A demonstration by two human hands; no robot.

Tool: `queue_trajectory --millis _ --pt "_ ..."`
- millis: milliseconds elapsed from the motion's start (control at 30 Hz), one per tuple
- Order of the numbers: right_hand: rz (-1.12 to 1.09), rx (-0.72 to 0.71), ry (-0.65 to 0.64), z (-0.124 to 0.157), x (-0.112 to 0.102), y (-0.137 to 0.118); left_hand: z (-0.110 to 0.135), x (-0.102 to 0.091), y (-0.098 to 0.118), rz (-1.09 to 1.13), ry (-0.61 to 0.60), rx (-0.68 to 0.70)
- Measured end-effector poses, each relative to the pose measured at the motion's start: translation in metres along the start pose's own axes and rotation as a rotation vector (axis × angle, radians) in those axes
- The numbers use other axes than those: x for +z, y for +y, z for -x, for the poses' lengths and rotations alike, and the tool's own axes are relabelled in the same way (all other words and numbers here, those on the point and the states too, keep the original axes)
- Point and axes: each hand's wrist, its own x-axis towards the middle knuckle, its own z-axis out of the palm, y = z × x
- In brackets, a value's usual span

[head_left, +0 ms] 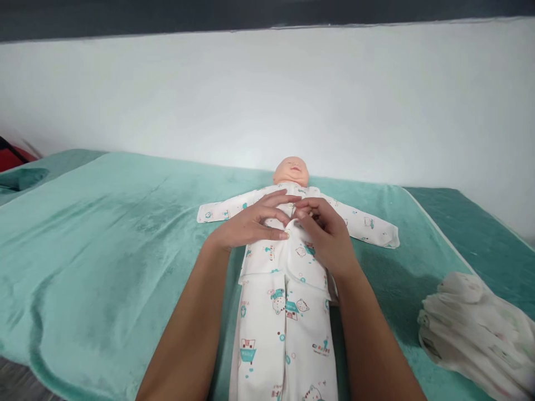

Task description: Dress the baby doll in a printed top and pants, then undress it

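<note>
A baby doll [291, 170] lies on its back on a teal blanket [104, 239], head toward the wall and arms spread. It wears a white printed sleepsuit [284, 312]. Both my hands rest on its chest. My left hand [251, 223] pinches the front placket of the sleepsuit from the left, fingers curled. My right hand [324, 231] pinches the same placket from the right, near a small snap button [291, 208]. The fingertips of the two hands almost meet over the doll's chest.
A folded pile of white printed cloth [476, 328] lies on the blanket at the right. A white wall [267, 94] runs behind the bed. Something red [12, 156] and a dark teal bundle [20, 178] sit at the far left edge.
</note>
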Motion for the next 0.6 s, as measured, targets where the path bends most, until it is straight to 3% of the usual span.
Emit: queue_trajectory --millis 167,367,600 --pt "0.101 -0.034 -0.130 0.0049 -0.0010 -0.0076 0.0000 -0.0006 0.0013 0.030 -0.015 -0.007" --pt "-0.126 0.089 -0.099 0.0036 -0.0027 -0.0052 0.0004 -0.0019 0.0033 -0.010 -0.019 -0.030" --pt "-0.171 0.071 -0.101 0.0034 -0.0019 -0.0029 -0.0011 0.0006 0.0062 -0.042 0.013 -0.026"
